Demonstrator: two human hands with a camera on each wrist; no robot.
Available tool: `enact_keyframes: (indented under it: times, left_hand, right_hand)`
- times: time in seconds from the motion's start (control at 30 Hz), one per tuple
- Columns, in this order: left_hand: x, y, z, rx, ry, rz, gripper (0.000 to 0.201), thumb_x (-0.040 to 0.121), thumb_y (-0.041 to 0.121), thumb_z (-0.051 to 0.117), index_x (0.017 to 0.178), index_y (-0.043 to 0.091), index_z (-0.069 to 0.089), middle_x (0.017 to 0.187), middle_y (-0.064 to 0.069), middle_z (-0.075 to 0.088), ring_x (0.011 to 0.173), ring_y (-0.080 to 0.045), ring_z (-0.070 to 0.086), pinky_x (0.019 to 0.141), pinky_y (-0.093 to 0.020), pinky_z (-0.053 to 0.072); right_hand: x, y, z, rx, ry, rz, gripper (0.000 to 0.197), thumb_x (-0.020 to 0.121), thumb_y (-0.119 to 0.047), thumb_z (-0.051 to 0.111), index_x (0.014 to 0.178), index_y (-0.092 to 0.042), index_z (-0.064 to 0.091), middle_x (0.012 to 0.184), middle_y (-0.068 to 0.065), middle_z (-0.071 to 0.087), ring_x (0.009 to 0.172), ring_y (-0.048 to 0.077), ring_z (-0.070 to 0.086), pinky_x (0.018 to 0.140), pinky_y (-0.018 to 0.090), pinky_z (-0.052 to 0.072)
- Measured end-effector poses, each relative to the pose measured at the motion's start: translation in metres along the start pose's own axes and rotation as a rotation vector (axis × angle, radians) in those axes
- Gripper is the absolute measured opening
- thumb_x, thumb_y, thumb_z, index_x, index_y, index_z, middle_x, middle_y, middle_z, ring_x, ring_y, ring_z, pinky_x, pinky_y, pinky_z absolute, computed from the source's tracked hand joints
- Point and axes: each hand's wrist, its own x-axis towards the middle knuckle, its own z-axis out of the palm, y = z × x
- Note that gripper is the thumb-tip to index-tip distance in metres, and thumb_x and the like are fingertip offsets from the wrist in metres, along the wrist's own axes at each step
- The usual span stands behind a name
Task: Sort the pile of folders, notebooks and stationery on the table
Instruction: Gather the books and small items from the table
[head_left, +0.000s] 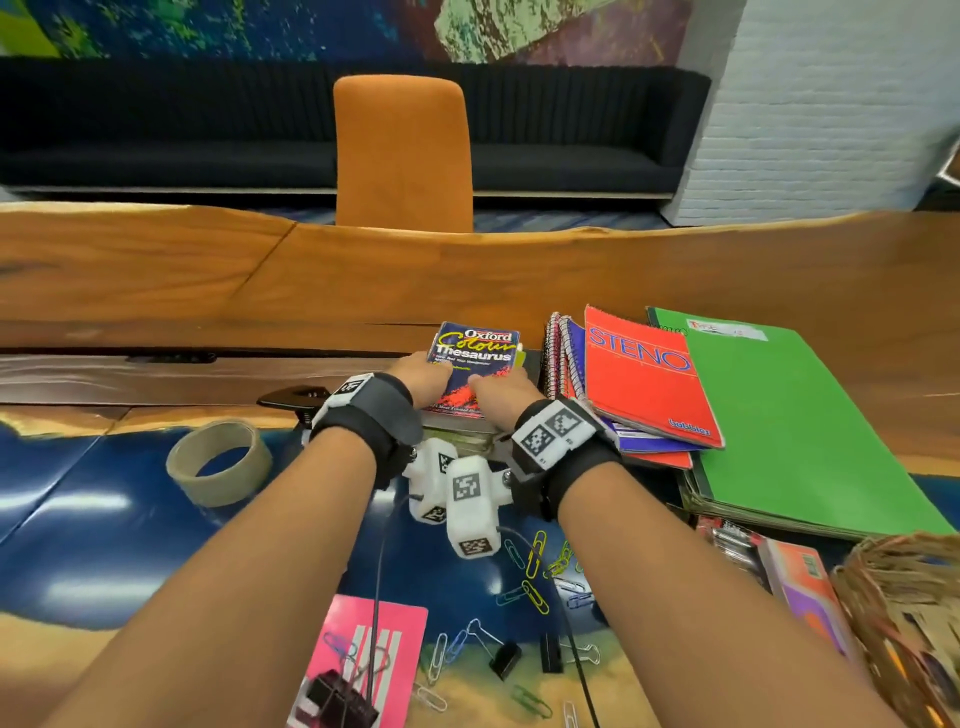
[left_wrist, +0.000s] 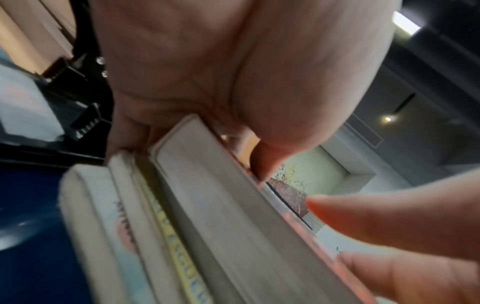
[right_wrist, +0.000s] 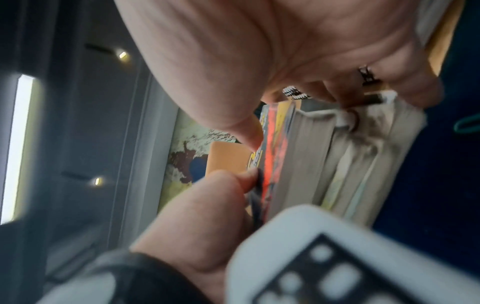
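The Oxford Colour Thesaurus (head_left: 475, 358) lies on top of a stack of books (head_left: 457, 434) at the middle of the table. My left hand (head_left: 418, 376) grips the stack's near left corner and my right hand (head_left: 501, 392) grips its near right corner. In the left wrist view my left thumb (left_wrist: 262, 162) presses on the top cover above the page edges (left_wrist: 221, 195), with the other fingers curled at the stack's side. In the right wrist view my right thumb (right_wrist: 249, 133) sits on the red cover (right_wrist: 272, 160), the fingers wrapped round the stack's far side.
A tape roll (head_left: 218, 462) lies to the left. Spiral notebooks, a red STENO pad (head_left: 644, 379) and a green folder (head_left: 789, 415) are piled on the right. Paper clips (head_left: 535, 577), binder clips (head_left: 504, 660), a pink card (head_left: 374, 654) and a woven basket (head_left: 904, 613) lie near me.
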Motion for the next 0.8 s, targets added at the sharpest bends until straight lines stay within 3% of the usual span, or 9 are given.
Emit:
enact_keyframes:
  times: [0.1,0.17,0.23,0.3,0.4,0.47,0.57,0.7,0.8]
  left_hand:
    - [-0.004,0.003,-0.002,0.093,-0.079,0.000,0.024,0.102,0.016,0.042,0.078,0.017,0.047,0.076,-0.004,0.049,0.063,-0.017,0.042,0.055,-0.028,0.030]
    - [-0.005,0.000,-0.001,0.048,-0.103,0.011,0.019,0.102,0.014,0.042,0.085,0.016,0.048,0.076,-0.001,0.048,0.062,-0.013,0.042,0.052,-0.023,0.031]
    - [-0.006,-0.002,0.001,-0.041,-0.113,0.036,0.010,0.103,0.015,0.042,0.098,0.016,0.051,0.089,-0.003,0.055,0.073,-0.016,0.048,0.061,-0.025,0.037]
    - [-0.009,-0.004,0.001,-0.081,-0.097,0.045,0.020,0.104,0.021,0.044,0.122,0.014,0.050,0.113,-0.006,0.058,0.092,-0.020,0.051,0.074,-0.025,0.037]
    - [-0.021,-0.003,0.002,-0.121,-0.054,0.016,0.041,0.104,0.026,0.044,0.140,0.008,0.042,0.135,-0.011,0.055,0.101,-0.021,0.051,0.076,-0.025,0.036]
    - [-0.037,0.001,0.000,-0.100,0.019,-0.005,0.056,0.103,0.033,0.046,0.149,0.006,0.029,0.145,-0.013,0.047,0.115,-0.027,0.052,0.085,-0.030,0.040]
    - [-0.063,0.006,-0.007,-0.085,0.106,0.015,0.066,0.100,0.036,0.051,0.152,0.006,0.023,0.150,-0.014,0.041,0.127,-0.030,0.047,0.099,-0.033,0.039]
    - [-0.114,0.005,-0.017,-0.035,0.112,0.062,0.058,0.097,0.037,0.057,0.143,0.006,0.039,0.142,-0.012,0.049,0.125,-0.030,0.050,0.099,-0.035,0.042]
    - [-0.155,-0.013,-0.022,0.155,0.105,0.081,0.046,0.095,0.039,0.059,0.126,0.005,0.059,0.128,-0.009,0.060,0.117,-0.030,0.057,0.098,-0.035,0.047]
  right_hand:
    - [0.004,-0.008,0.000,0.010,0.026,0.090,0.031,0.103,-0.010,0.041,0.133,-0.003,0.045,0.107,0.008,0.056,0.104,0.024,0.051,0.076,0.024,0.044]
    - [0.001,-0.014,0.002,-0.279,0.019,0.018,0.033,0.105,-0.006,0.031,0.133,-0.005,0.047,0.127,0.011,0.057,0.121,0.030,0.049,0.097,0.033,0.038]
    - [-0.009,-0.015,0.003,-0.240,0.042,0.014,0.034,0.106,-0.009,0.030,0.137,-0.008,0.043,0.142,0.010,0.049,0.130,0.030,0.044,0.104,0.037,0.033]
    - [-0.004,-0.007,0.005,0.007,0.030,0.051,0.045,0.104,-0.018,0.044,0.145,-0.006,0.030,0.148,0.006,0.040,0.134,0.030,0.041,0.104,0.035,0.035]
    - [-0.008,-0.002,0.011,0.027,0.153,0.015,0.088,0.082,-0.038,0.074,0.149,-0.011,0.024,0.149,0.011,0.041,0.132,0.032,0.046,0.107,0.042,0.041]
    - [-0.023,-0.003,0.002,-0.039,0.147,-0.052,0.080,0.080,-0.035,0.073,0.145,-0.012,0.033,0.142,0.011,0.049,0.126,0.032,0.051,0.101,0.039,0.045]
    - [-0.065,-0.009,-0.028,-0.147,0.075,-0.159,0.043,0.095,-0.020,0.059,0.134,-0.006,0.046,0.116,0.004,0.057,0.117,0.027,0.056,0.081,0.029,0.043]
    - [-0.112,0.005,-0.047,-0.268,0.055,-0.238,0.033,0.095,-0.021,0.058,0.118,0.003,0.060,0.104,0.023,0.061,0.091,0.027,0.057,0.082,0.038,0.048]
    - [-0.141,0.025,-0.043,-0.321,0.027,-0.246,0.029,0.091,-0.026,0.063,0.103,0.000,0.067,0.090,0.015,0.063,0.083,0.027,0.059,0.073,0.037,0.047]
